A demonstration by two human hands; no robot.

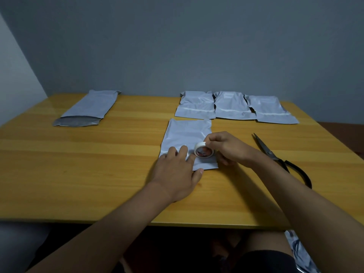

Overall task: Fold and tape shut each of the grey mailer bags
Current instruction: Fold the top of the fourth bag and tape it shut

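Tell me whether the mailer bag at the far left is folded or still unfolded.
Unfolded: the far-left mailer bag lies full length, its dark open end toward the person.

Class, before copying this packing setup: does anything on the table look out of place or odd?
Only the unfolded mailer at the far left: it lies askew, its dark mouth open, apart from the three taped bags far right. The scissors lie closed.

Both forearms are left bare, no sleeves being seen; the left hand [177,174] and right hand [228,147] are ungloved; dark shorts [264,262] are worn.
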